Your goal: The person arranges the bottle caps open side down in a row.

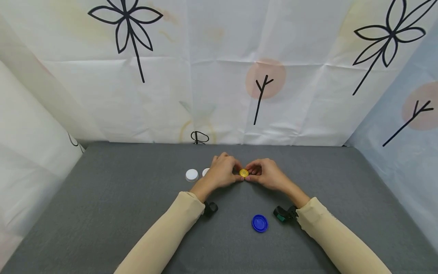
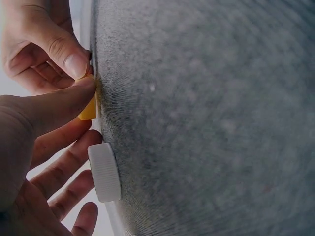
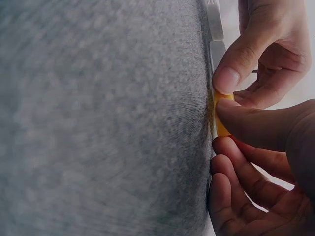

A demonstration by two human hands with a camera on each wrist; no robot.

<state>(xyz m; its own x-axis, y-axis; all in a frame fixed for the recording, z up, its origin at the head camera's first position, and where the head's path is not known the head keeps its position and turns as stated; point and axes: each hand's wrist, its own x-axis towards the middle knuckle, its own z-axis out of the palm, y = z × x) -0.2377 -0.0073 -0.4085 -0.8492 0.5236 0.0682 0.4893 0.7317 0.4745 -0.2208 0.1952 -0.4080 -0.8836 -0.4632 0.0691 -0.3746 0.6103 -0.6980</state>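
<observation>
A small round yellow bottle cap (image 1: 243,172) lies at the middle of the grey table, between both hands. My left hand (image 1: 222,171) pinches its left side with thumb and fingers. From the right, my right hand (image 1: 268,174) pinches the same cap, the two thumbs close together at its near side. The left wrist view shows the yellow cap (image 2: 88,111) side-on, low at the table surface and partly hidden by the left thumb. Near the left hand's spread fingers stands a white cap (image 2: 105,172) with a ridged side.
Left of the hands sits a white cap (image 1: 192,175); a second white cap (image 1: 205,172) is partly covered by the left hand. A blue cap (image 1: 260,223) lies nearer, between the forearms. Patterned cloth (image 1: 219,95) hangs behind the grey table (image 1: 130,205).
</observation>
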